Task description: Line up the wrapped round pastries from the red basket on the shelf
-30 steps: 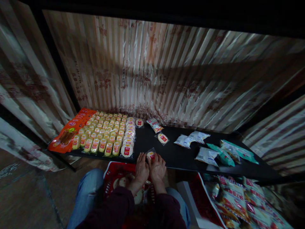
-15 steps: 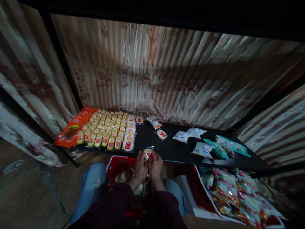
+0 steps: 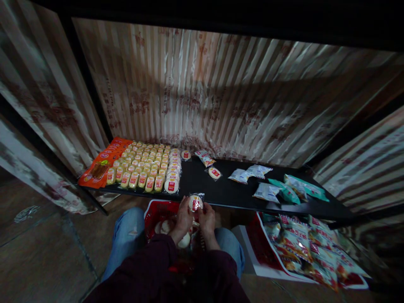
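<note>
A round white cake in a clear wrapper with a red label (image 3: 195,203) is pinched between both my hands, above the shelf's front edge. My left hand (image 3: 183,219) grips its left side, and my right hand (image 3: 207,221) closes on its lower right. Beneath them, between my knees, a red basket (image 3: 153,207) holds more round white cakes (image 3: 184,240). On the black shelf (image 3: 202,185), a column of the same white cakes (image 3: 171,185) runs front to back. Left of it stand rows of small yellow wrapped cakes (image 3: 142,180).
Orange packets (image 3: 104,164) lie at the shelf's left end. Single wrapped cakes (image 3: 214,173) and a small snack packet (image 3: 205,158) lie mid-shelf. White packets (image 3: 267,192) and green packets (image 3: 285,191) are to the right. Another basket of snack bags (image 3: 296,244) stands below right. A dark post (image 3: 85,75) rises at left.
The view has shifted slightly. The cake in my hands is turned so more of its face and label shows, and my right hand has moved lower on it.
</note>
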`<state>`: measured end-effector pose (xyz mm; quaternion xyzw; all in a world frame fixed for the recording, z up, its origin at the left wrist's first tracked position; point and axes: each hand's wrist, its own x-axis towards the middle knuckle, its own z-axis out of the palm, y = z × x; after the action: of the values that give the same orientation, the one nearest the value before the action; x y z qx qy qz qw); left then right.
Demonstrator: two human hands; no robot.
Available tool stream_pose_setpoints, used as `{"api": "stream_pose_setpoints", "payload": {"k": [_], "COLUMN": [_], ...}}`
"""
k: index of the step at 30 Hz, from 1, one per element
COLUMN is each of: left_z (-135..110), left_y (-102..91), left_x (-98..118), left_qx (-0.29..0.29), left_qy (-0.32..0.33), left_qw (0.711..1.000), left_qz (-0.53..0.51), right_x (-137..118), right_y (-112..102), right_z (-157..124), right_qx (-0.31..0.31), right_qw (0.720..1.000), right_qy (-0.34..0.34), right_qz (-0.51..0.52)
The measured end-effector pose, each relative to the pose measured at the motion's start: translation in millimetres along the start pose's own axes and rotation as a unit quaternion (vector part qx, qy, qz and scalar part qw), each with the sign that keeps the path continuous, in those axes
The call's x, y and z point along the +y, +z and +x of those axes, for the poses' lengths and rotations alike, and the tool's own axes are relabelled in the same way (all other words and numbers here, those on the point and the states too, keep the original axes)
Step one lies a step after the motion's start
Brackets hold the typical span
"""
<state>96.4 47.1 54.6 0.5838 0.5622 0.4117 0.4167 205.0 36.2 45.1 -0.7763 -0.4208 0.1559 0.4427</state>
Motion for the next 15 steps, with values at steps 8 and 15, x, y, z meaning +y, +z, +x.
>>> {"api": "stream_pose_setpoints", "payload": {"k": [8, 15], "left_z": [-7, -13], "left_y": [-8.8, -15.8], "left_x": [-3, -2], "left_qx": [0.018, 0.002], "left_qy": [0.001, -0.033], "left_qw": [1.000, 0.999], "left_qz": [0.022, 0.014], "right_x": [-7, -9], "right_y": [-4, -1], "right_z": [-16, -26], "right_qx": [-0.048, -0.060], "right_qw": [0.928, 0.887], "right_qy": [0.191, 0.233], "right_qz": [0.317, 0.395]}}
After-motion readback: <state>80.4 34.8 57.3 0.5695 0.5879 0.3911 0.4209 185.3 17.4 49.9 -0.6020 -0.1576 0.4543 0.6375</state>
